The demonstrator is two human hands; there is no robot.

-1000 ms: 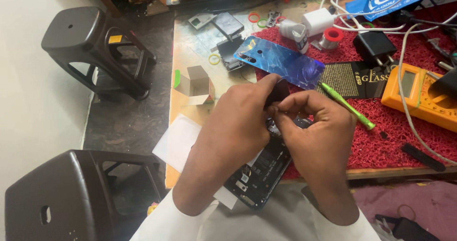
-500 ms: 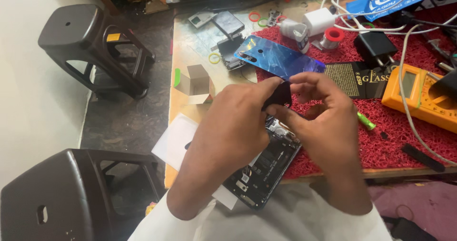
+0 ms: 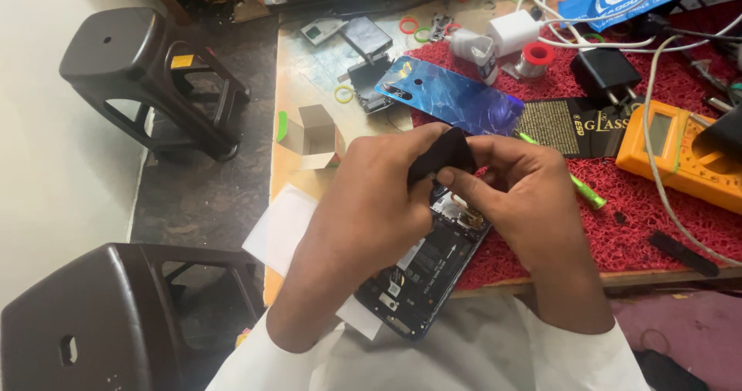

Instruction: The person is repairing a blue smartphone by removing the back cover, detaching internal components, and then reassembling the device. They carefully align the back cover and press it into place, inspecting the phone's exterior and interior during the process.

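Both hands lifted the small black piece [image 3: 443, 153] slightly higher over the opened phone [image 3: 421, 271] than 0.5 s earlier.
Left hand [image 3: 371, 205] and right hand [image 3: 525, 198] pinched it between narrow fingertips, at 12 o'clock above the phone; the blue back cover [image 3: 448, 97] lay further toward 12. Peeling slowly, gripping near its edge, seemed the safer way.

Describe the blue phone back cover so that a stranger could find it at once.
Start at the red mat covering the right side of the workbench. At its upper-left edge, just beyond both hands, lies the blue back cover, flat and slanted. It is the only glossy blue panel, with a camera cutout at its left end.
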